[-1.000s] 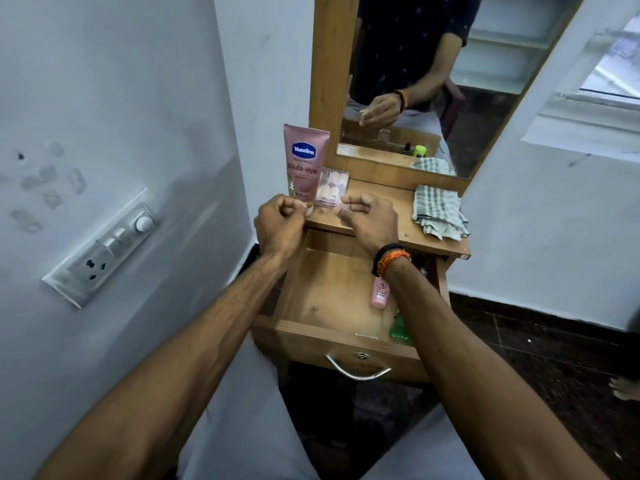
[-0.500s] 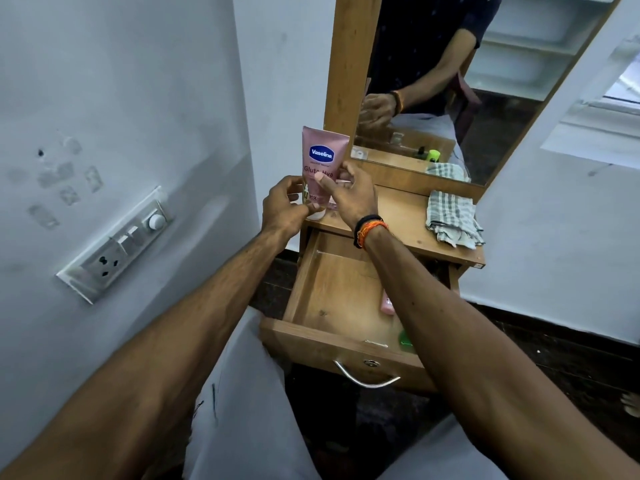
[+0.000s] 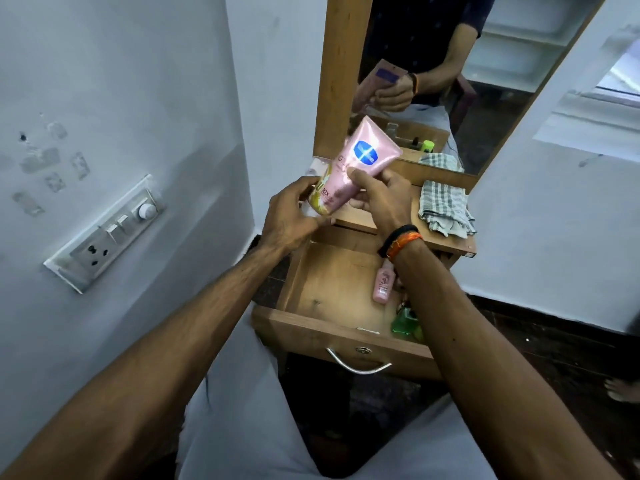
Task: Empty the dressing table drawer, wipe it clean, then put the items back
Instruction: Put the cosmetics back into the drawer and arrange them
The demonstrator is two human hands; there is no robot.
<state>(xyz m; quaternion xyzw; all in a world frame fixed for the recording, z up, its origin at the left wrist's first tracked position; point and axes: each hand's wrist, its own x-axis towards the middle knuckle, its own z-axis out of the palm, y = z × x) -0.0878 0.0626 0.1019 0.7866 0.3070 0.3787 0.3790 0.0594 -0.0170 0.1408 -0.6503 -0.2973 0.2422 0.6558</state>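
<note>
Head view: pink tube between both hands.

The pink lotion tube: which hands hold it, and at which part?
Both. The right hand grips the pink plastic lotion tube around its middle; the left hand holds its lower cap end.

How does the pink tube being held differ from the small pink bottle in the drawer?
The pink tube is held up above the tabletop by the left hand and right hand; the small pink bottle lies on the drawer floor, untouched. The tube looks clearly larger and flattens to a wide crimped end; the bottle is slim and rounded. The tube carries a blue logo, which the bottle lacks. Both are pink toiletry containers.
</note>
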